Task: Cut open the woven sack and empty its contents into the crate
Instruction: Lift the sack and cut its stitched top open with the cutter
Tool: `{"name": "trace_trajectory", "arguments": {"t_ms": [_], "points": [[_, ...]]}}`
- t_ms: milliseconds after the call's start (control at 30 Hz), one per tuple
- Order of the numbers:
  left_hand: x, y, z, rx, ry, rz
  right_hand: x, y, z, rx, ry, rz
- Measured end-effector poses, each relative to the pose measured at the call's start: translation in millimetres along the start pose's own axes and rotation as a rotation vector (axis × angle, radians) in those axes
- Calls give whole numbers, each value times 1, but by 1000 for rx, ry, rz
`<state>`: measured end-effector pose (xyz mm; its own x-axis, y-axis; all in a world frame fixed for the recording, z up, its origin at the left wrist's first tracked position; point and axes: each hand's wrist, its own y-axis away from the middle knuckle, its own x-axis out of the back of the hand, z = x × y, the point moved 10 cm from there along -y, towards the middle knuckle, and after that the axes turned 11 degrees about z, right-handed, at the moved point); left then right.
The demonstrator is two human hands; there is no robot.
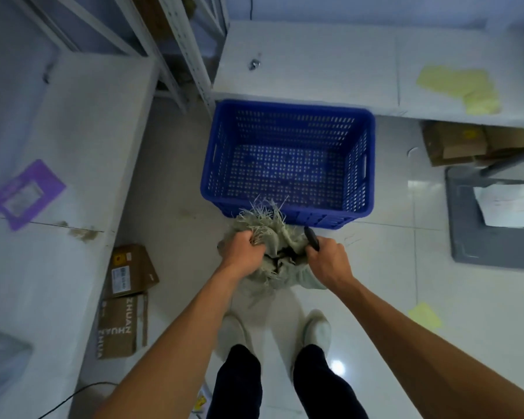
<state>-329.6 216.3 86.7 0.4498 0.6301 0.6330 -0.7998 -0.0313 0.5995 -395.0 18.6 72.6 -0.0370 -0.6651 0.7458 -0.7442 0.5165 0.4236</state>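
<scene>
A pale woven sack point(280, 237) stands on the floor between my feet, its frayed mouth bunched up and facing the blue crate. My left hand point(242, 247) is shut on the gathered top of the sack on its left side. My right hand point(327, 258) grips a black cutter point(312, 237) and also presses against the sack's right edge. The sack's mouth shows a dark gap between my hands; its contents are hidden. The blue perforated plastic crate point(288, 207) sits on the floor just beyond the sack, with nothing inside it.
White tables stand at the left point(73, 164) and behind the crate point(345, 65), with a metal shelf frame point(191, 55) between them. Cardboard boxes point(127, 294) lean under the left table, more lie at the right point(457, 143). A grey scale point(493, 216) with paper sits on the right floor.
</scene>
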Motion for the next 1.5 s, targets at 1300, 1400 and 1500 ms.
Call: {"name": "trace_trajectory", "arguments": {"t_ms": [1300, 1400, 1500], "points": [[307, 360, 337, -931, 204, 127, 440, 251, -227, 506, -566, 636], [316, 373, 340, -894, 302, 41, 413, 248, -218, 506, -533, 569], [331, 371, 343, -827, 407, -5, 391, 253, -223, 563, -515, 539]]}}
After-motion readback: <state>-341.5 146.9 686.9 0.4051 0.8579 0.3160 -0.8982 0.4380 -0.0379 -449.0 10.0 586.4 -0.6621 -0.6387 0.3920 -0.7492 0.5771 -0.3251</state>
